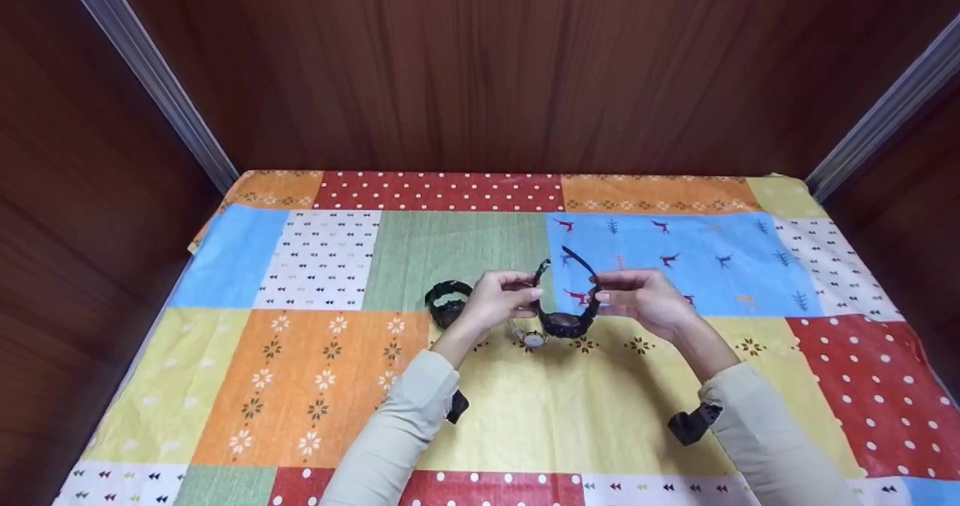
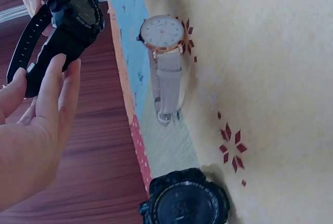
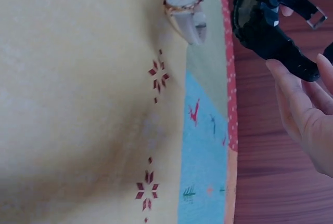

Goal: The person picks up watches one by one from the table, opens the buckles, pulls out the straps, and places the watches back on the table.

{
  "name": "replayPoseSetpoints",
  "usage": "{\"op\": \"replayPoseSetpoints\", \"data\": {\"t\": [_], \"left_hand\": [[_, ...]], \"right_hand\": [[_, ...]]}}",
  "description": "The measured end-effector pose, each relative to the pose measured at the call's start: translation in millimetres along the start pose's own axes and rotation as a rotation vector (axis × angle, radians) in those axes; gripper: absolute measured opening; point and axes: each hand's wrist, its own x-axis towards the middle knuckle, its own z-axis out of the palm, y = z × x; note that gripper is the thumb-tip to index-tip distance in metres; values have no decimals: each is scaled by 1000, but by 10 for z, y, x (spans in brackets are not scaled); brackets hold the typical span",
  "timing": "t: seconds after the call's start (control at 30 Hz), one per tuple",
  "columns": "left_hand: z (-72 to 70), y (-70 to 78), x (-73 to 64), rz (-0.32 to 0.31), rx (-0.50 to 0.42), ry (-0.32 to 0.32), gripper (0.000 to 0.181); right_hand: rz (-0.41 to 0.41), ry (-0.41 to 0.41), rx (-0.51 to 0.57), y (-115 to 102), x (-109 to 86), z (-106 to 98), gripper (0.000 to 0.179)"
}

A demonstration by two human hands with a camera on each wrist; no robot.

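A black digital watch (image 1: 565, 324) with its strap unfastened is held up above the cloth between both hands. My left hand (image 1: 495, 297) pinches the buckle half of the strap, thumb against fingers. On the other side my right hand (image 1: 646, 300) pinches the longer half, whose tip points up. Below and behind it, a small wristwatch (image 2: 162, 33) with a white dial, gold-toned case and pale strap rests on the cloth. Left of that lies a second black digital watch (image 1: 448, 303), its strap in a loop, close to my left wrist.
A patchwork-print tablecloth (image 1: 525, 408) covers the table. Dark wooden panels (image 1: 480, 71) rise behind it and at both sides, with metal strips at the corners. A black wrist-worn device (image 1: 694, 423) hangs at the right sleeve, another (image 1: 457, 406) at the left.
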Motion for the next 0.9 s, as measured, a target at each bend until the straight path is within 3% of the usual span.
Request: {"op": "replayPoseSetpoints", "data": {"t": [0.2, 0.43, 0.9], "left_hand": [[55, -67, 49, -8, 41, 7, 33], [99, -87, 83, -26, 59, 13, 32], [227, -150, 188, -109, 48, 0, 28]], "right_hand": [[8, 5, 1, 59, 21, -54, 45], [-1, 31, 19, 87, 22, -87, 30], [62, 78, -55, 125, 47, -184, 39]]}}
